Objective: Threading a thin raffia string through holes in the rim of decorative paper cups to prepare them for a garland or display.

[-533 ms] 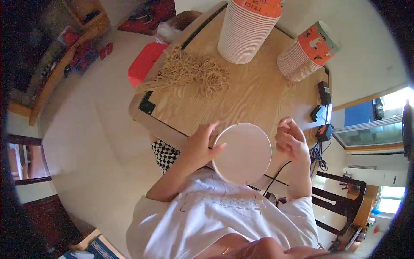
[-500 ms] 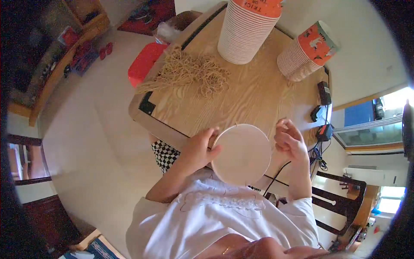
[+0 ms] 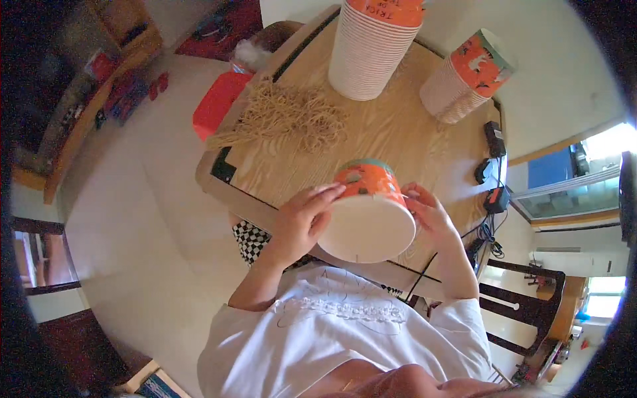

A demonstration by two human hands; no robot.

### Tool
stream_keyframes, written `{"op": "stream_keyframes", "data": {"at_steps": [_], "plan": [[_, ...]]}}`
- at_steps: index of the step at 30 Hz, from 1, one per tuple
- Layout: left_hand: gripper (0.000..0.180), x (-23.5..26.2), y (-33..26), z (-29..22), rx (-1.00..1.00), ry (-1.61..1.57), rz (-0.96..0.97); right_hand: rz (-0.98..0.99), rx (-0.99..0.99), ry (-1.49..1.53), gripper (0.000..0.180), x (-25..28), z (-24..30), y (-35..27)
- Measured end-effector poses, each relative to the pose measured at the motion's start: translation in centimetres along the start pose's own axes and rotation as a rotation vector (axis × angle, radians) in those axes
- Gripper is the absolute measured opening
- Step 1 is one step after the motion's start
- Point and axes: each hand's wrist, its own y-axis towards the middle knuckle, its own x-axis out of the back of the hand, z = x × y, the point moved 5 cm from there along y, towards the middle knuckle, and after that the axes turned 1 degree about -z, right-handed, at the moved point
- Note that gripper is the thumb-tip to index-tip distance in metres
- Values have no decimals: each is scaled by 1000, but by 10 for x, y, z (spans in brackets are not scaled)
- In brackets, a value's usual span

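Note:
An orange printed paper bucket [image 3: 390, 181] with a green band is tilted in front of my chest, its round white end [image 3: 365, 229] facing me. My left hand [image 3: 302, 215] grips it on the left, fingers over the orange side and thumb near the white edge. On the other side my right hand [image 3: 428, 211] has its fingers closed at the bucket's edge, by a thin pale strand [image 3: 390, 195]; the fingertips are partly hidden. A loose heap of tan twine [image 3: 292, 118] lies beyond my left hand on the wooden table [image 3: 391, 139].
A tall stack of paper buckets [image 3: 368, 60] stands at the table's far side, with a shorter stack [image 3: 458, 86] to its right. Black adapters [image 3: 494, 139] and cables [image 3: 488, 232] line the right edge. A red container [image 3: 222, 103] sits beyond the left edge; a dark chair [image 3: 524, 305] is at right.
The bucket has tipped and moved slightly away, so its orange side now shows. My right hand has come in from apart to touch its edge. My left hand still holds it.

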Motion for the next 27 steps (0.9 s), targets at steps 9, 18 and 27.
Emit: {"op": "stream_keyframes", "data": {"at_steps": [9,18,27], "plan": [[50,-13,0,-14,-167,124,80,-51,329,-700,46,-26,81,17],[49,-17,2,4,-98,114,-110,-206,336,-983,50,-18,146,-15],[32,-86,-23,105,67,241,-57,-1166,1061,-1533,51,13,357,-72]]}}
